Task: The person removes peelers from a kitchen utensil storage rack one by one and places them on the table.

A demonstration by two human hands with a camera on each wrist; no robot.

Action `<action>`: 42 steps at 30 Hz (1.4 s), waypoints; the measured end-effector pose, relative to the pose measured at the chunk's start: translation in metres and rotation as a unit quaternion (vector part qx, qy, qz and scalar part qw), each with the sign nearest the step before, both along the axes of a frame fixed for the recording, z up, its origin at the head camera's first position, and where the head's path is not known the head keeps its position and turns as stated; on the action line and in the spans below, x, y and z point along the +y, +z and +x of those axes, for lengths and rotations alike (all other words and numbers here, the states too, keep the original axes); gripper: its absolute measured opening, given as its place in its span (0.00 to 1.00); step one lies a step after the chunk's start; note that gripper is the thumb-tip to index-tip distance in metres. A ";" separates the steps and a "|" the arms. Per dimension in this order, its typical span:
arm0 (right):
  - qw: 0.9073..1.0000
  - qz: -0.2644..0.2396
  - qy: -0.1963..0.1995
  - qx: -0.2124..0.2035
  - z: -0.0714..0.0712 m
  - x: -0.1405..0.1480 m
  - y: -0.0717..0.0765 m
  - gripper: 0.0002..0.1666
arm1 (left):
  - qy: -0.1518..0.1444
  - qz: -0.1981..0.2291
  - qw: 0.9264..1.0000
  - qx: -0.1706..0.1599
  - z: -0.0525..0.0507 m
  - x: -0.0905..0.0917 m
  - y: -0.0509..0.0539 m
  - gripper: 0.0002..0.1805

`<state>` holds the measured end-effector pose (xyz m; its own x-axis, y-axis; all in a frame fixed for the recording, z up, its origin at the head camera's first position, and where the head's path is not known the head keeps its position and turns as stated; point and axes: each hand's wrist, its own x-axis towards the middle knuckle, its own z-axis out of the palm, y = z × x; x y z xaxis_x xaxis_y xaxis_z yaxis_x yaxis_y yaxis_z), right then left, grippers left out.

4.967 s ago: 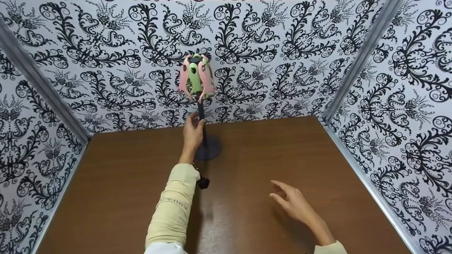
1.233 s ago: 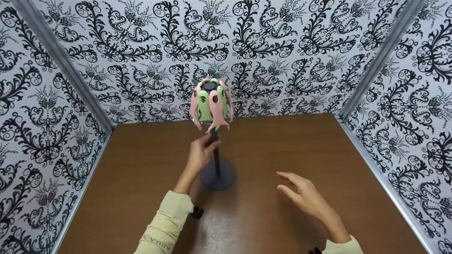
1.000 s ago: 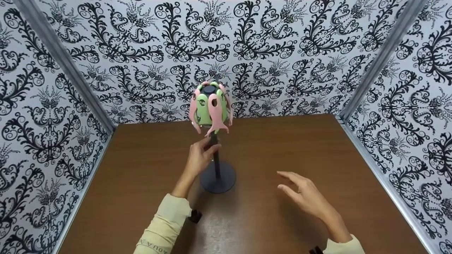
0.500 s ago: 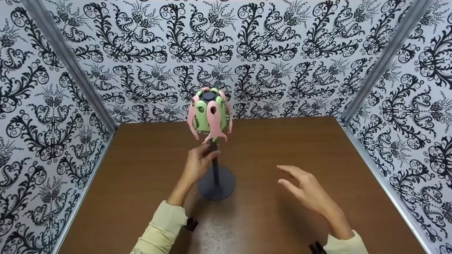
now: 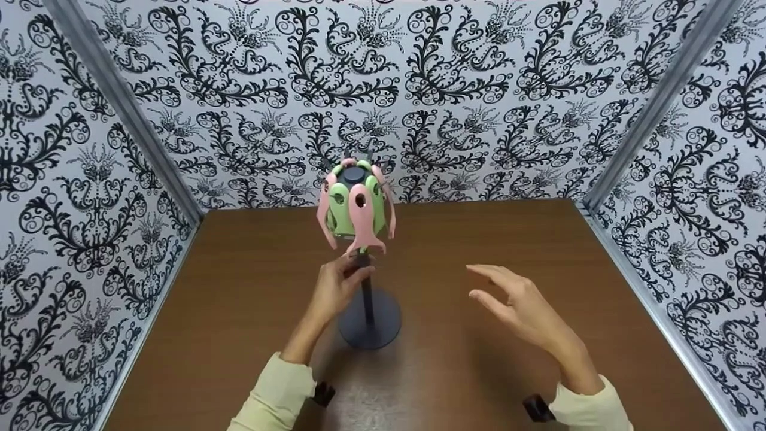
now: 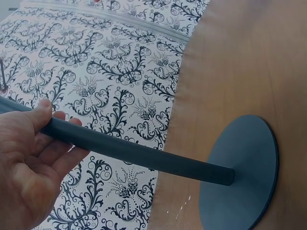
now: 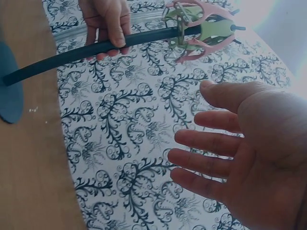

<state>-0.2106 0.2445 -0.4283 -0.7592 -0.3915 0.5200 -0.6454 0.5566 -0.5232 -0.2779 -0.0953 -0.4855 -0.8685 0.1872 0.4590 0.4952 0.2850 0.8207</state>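
Observation:
A dark stand (image 5: 367,299) with a round base (image 5: 383,326) and a slim pole is upright in the head view. Pink and green fish-shaped pieces (image 5: 362,218) with holes hang around its top on short dark hooks. My left hand (image 5: 335,287) grips the pole just below these pieces, thumb on one side and fingers curled behind, as the left wrist view shows on the pole (image 6: 144,155). Whether the base touches the table is hard to tell. My right hand (image 5: 523,308) hovers to the right, apart from the stand; its fingers (image 7: 204,139) are spread and hold nothing.
The brown table (image 5: 257,263) is bordered by walls with a black-and-white scroll pattern (image 5: 383,72). Grey metal strips (image 5: 634,131) run along the corners. A small dark device (image 5: 538,408) sits at the right wrist, another (image 5: 323,394) at the left.
Over the last seconds my left hand has brought the stand from near the back wall toward me, its grip now close under the fish-shaped pieces. The right hand has risen slightly, still holding nothing.

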 end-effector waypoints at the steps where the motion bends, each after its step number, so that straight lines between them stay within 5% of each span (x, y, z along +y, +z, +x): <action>1: 1.000 -0.002 0.005 0.005 -0.001 -0.001 0.002 0.25 | -0.001 0.000 1.000 -0.001 0.002 0.000 0.000 0.07; 11: 0.998 0.002 0.045 0.047 -0.009 -0.008 0.026 0.27 | -0.010 -0.005 1.000 -0.018 0.016 -0.002 -0.002 0.09; 15: 0.997 0.001 0.054 0.053 -0.012 -0.011 0.035 0.27 | -0.009 -0.010 1.000 -0.022 0.031 0.001 0.014 0.06; 18: 0.995 -0.002 0.067 0.071 -0.015 -0.015 0.041 0.26 | -0.014 -0.003 1.000 -0.028 0.035 0.000 0.013 0.04; 22: 0.991 -0.006 0.087 0.102 -0.021 -0.021 0.051 0.25 | -0.018 0.000 0.999 -0.028 0.029 -0.005 -0.003 0.05; 33: 0.985 0.002 0.109 0.135 -0.032 -0.035 0.090 0.22 | -0.028 0.008 0.999 -0.045 0.039 -0.008 0.002 0.12; 42: 0.982 -0.001 0.109 0.153 -0.041 -0.046 0.111 0.21 | -0.043 0.017 0.998 -0.052 0.037 -0.005 0.001 0.15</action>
<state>-0.2511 0.1985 -0.3172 -0.4651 -0.5263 0.7118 -0.8765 0.3866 -0.2869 -0.2413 -0.1007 -0.4848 -0.8932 0.2500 0.3738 0.4278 0.2164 0.8776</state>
